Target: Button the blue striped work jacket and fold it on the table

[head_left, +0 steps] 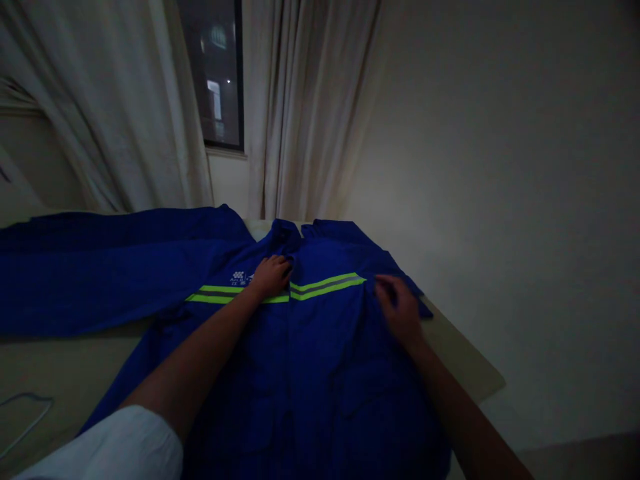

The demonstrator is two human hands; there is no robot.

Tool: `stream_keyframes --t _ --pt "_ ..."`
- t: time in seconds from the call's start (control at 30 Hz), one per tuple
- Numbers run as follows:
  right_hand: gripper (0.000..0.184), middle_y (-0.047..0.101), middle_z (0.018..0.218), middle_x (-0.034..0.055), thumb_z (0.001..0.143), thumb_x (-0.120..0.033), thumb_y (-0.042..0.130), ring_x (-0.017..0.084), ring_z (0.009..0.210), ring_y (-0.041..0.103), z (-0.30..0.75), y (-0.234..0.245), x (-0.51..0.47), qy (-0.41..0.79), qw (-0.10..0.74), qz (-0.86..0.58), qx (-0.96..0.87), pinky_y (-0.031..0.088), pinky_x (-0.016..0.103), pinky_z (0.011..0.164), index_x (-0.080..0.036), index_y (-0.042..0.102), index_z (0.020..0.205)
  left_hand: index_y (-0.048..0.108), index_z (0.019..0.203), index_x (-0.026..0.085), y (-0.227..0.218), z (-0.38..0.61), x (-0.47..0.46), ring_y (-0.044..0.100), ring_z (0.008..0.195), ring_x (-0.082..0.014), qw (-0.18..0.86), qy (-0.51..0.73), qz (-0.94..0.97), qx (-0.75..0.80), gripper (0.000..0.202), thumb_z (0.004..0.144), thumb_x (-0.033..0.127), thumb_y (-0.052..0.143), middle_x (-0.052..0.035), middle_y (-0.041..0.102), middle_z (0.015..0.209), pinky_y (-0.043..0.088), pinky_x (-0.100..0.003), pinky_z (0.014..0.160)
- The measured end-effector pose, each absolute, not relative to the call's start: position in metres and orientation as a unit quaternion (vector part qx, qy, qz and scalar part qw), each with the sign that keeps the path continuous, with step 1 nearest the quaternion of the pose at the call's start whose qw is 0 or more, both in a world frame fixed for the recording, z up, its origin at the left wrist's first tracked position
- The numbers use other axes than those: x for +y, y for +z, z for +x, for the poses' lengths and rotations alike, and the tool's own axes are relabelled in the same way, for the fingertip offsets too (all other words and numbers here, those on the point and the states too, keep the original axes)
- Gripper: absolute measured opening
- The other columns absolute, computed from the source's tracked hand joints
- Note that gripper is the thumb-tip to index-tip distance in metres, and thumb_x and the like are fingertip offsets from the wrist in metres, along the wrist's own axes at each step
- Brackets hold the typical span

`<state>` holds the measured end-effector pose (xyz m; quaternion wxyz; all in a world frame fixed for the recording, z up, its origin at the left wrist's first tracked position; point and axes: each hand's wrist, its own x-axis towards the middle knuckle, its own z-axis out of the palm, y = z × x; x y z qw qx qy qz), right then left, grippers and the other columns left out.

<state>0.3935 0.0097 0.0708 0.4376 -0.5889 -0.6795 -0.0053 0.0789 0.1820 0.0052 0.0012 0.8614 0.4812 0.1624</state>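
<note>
White sleeve (100,448) leads to the left hand (270,277), fingers spread open on a blue reflective-striped work jacket (310,373) lying collar-away on the worktop (65,360); right hand (400,310) fingers curl at its shoulder, grip unclear.

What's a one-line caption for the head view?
Left hand on the reflective stripe of a blue work jacket spread on a table, right hand on cloth near its shoulder.
</note>
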Motion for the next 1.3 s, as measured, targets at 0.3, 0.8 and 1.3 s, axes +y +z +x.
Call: stream_keyframes --t 0.3,0.8,1.3 --pt "0.055 0.068 0.127 0.0117 0.088 -0.038 0.072 0.031 0.116 0.060 0.249 0.025 -0.071 0.161 0.193 -0.407 -0.878 0.048 0.047 0.104 -0.023 0.061 0.140 0.072 0.115 0.021 0.012 0.074 0.119 0.065 0.113 -0.0275 0.046 0.122 0.865 0.484 0.031 0.095 0.020 0.048 -0.0140 0.068 0.125 0.050 -0.042 0.099" --pt "0.035 0.069 0.110 0.0076 0.085 -0.027 0.066 0.023 0.099 0.066 0.270 0.001 -0.067 0.214 0.434 -0.504 -0.716 0.054 0.040 0.093 -0.022 0.067 0.119 0.054 0.145 0.024 -0.002 0.083 -0.016 0.050 0.143 -0.0250 0.099 0.191 0.827 0.520 0.047 0.102 0.027 0.036 -0.0114 0.056 0.153 0.026 -0.054 0.125" --pt "0.052 0.066 0.132 0.0078 0.084 -0.005 0.050 0.023 0.123 0.059 0.242 0.008 0.024 0.094 0.247 -0.582 -0.769 0.043 0.034 0.107 -0.021 0.062 0.131 0.067 0.130 0.021 0.003 0.071 0.058 0.059 0.131 -0.0270 0.057 0.192 0.831 0.519 0.041 0.102 0.026 0.038 -0.0134 0.067 0.138 0.037 -0.048 0.117"
